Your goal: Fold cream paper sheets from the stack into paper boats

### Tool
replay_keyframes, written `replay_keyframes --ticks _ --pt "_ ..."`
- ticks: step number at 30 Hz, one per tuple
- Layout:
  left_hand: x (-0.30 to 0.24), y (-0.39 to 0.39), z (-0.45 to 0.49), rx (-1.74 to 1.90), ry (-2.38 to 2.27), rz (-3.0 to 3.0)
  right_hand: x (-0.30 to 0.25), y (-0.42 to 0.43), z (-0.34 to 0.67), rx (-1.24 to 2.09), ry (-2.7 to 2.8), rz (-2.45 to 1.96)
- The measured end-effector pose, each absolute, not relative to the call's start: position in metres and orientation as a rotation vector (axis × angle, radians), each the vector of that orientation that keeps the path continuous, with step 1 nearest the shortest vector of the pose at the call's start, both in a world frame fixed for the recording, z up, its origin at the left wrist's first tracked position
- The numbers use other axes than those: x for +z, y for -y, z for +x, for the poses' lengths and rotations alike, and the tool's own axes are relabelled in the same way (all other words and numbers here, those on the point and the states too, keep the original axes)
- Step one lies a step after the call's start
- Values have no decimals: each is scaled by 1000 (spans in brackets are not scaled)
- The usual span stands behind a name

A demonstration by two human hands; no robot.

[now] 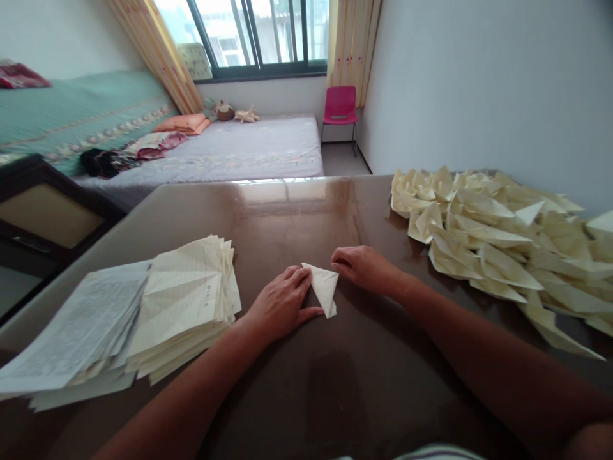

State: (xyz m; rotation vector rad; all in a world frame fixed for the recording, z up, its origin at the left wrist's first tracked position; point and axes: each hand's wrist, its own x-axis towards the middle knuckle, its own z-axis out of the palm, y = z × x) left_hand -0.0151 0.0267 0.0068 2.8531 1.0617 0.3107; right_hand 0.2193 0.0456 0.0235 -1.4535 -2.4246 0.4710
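Observation:
A small piece of folded paper [325, 285], cream and roughly triangular, lies on the brown table [306, 220] between my hands. My left hand [282, 300] holds its left side against the tabletop, fingertips on the upper left edge and thumb by the lower left. Just to the right of the paper's corner is my right hand [361, 263], its fingers curled together, with nothing visible in them. Its fingertips look slightly apart from the paper.
On the left stand a stack of creased cream sheets [177, 294] and a stack of printed sheets [90, 326]. A large pile of folded paper pieces [493, 236] covers the table's right side. Beyond the table are a bed [268, 144] and a pink chair [340, 105].

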Motion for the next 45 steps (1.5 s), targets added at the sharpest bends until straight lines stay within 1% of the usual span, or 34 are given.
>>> replay_keyframes --ticks 3,5,8,13,17,23,30,35,41,43,45 --pt "8 -24 -9 363 -1115 2857 31 -40 219 632 2504 -1538" --pt "4 -27 -6 410 -1149 2871 32 -34 218 668 2551 -1526" --pt "0 -33 -4 408 -1162 2877 32 -28 216 628 2568 -1515" --pt "9 -28 -8 269 -1222 2865 25 -31 218 668 2546 -1454" --pt "16 -18 -11 169 -1281 2862 19 -40 220 566 2462 -1386" --pt "12 -10 -6 93 -1272 2936 25 -51 232 483 2365 -1613" --pt "13 -7 -5 21 -1244 3014 15 -48 229 526 2440 -1614" --pt "12 -4 -3 55 -1218 2995 9 -50 226 686 2370 -1555" --pt "11 -2 -2 106 -1236 3000 15 -50 227 869 2264 -1360" --pt "11 -2 -2 94 -1242 3010 15 -51 227 987 2227 -1371" --pt "11 -2 -2 71 -1246 3013 12 -52 228 1032 2168 -1395"
